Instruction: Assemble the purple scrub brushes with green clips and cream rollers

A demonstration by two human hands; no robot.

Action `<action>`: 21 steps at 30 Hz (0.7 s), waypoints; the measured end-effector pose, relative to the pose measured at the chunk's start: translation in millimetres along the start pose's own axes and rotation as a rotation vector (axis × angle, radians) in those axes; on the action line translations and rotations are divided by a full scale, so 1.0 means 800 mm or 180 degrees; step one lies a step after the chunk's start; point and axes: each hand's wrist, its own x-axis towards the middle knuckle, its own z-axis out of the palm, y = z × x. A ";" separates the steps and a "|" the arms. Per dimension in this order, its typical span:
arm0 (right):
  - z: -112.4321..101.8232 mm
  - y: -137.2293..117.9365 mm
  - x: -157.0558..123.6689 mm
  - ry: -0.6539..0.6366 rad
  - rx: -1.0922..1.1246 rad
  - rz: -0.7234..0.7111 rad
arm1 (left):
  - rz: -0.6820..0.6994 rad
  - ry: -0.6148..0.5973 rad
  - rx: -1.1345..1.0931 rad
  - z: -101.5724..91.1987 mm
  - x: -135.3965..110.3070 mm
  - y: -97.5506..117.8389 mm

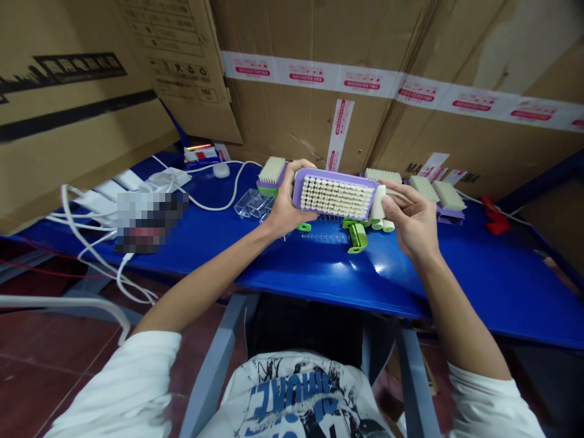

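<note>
My left hand [292, 204] is closed around the left end of a purple scrubbing brush [337, 196], lifted above the table with its rows of cream bristle tufts turned toward me. At the brush's right end, my right hand [413, 219] pinches a pale cream piece [378, 204] between thumb and fingers. Whether that piece touches the brush or is a part of it, I cannot tell. Below the brush lie a green bracket-like part [358, 236], small metal pins [326, 237] in rows and pale cylindrical pieces [387, 226], partly hidden by the brush.
Other bristle brushes stand at the back, one left [272, 172] and several right [449, 196]. A clear plastic tray [252, 202] sits left of my hand. White cables and a power strip [171, 177] occupy the left side. A red object [495, 217] lies far right. Cardboard [292, 115] walls the back.
</note>
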 end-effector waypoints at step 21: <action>0.006 -0.030 -0.006 -0.0513 -0.0852 -0.1379 | -0.1880 -0.1104 -0.1459 0.006 -0.006 0.016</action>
